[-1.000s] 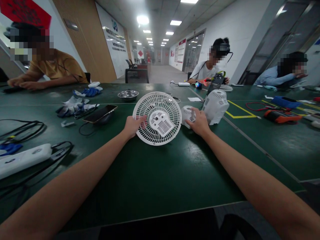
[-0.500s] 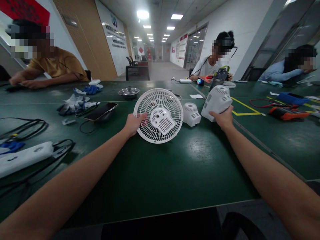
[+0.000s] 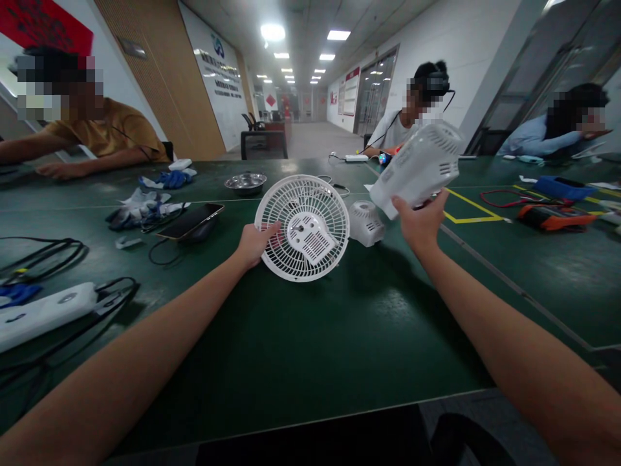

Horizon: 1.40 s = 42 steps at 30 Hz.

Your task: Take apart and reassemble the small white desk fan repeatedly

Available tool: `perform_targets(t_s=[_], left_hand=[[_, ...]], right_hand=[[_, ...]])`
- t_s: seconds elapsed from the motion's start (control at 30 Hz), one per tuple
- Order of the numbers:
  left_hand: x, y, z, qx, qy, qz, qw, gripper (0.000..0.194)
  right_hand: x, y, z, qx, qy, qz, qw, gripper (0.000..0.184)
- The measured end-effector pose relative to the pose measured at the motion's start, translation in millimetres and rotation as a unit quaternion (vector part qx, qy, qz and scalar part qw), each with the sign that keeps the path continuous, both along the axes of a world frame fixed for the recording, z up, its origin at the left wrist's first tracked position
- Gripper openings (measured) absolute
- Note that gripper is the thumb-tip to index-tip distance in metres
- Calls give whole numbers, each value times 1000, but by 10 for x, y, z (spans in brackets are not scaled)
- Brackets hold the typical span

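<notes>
Head view: left hand [image 3: 252, 246] gripping white fan grille [image 3: 295, 268], right hand [image 3: 421, 220] holding up big white housing [image 3: 420, 168]

Left hand is closing on the grille's left edge, thumb lying across the front, fingers showing through the bars behind. Grille is standing tilted, round face turned toward the camera, slotted centre plate [image 3: 313, 238] showing in the middle. Whether its lower rim is touching the green table [image 3: 315, 349] – cannot tell.

Right hand is gripping the big housing from below, thumb on the near side; other fingers are mostly hiding behind it. Housing is hanging above the table, leaning, vented end pointing up and right, other end down and left. Small white housing [image 3: 367, 223] is sitting on the table between the grille and the right hand, vents showing; its left side is meeting the grille's edge in view, contact unclear.

Left side of table: phone [image 3: 191, 221] is lying tilted on a dark object, crumpled gloves [image 3: 140, 210] are lying just beyond, white power strip [image 3: 48, 314] is lying nearer with black cables [image 3: 119, 291] trailing. Metal bowl [image 3: 246, 183] is resting behind the grille, to its left. Right side: orange-and-black device [image 3: 555, 218] is lying near a blue case [image 3: 565, 189], yellow tape [image 3: 478, 220] is marking the tabletop.

Three people are sitting around the far side: mustard shirt [image 3: 111, 133] left, white shirt [image 3: 388, 133] behind the big housing, light-blue sleeve [image 3: 526, 139] far right.
</notes>
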<state>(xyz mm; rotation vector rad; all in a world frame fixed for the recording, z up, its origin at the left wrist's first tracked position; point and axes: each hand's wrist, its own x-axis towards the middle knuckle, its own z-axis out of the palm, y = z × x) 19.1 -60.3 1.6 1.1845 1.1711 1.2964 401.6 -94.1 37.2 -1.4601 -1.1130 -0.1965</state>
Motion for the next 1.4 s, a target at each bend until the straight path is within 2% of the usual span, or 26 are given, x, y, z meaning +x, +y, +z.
perform_targets(t_s=[0.1,0.3,0.63,0.8,1.03,1.2,1.4], left_hand=[[14,-9,8,-5,-4,9,1000,15],[37,-7,9,-3,-30,23,999,13],[-21,19,-42,12,-11,6,1000,12],[-23,18,-44,14,-13,6,1000,12],[5,-30,12,9,-20,8,1000,14],[6,-2,-17,9,-20,9,1000,12],[3,17,-25,9,-29,4,1000,11]], right_hand=[[-191,-41,-43,-18,-12,45,999,85],[-360,-33,-156,-126,-28,77,989,85],[-372,-36,-210,-153,-43,121,980,101],[-241,0,-218,-135,-39,56,988,96],[181,75,-226,-84,-44,-44,995,96],[378,166,-316,-90,0,-48,995,96],[440,178,-330,-109,19,-14,994,97]])
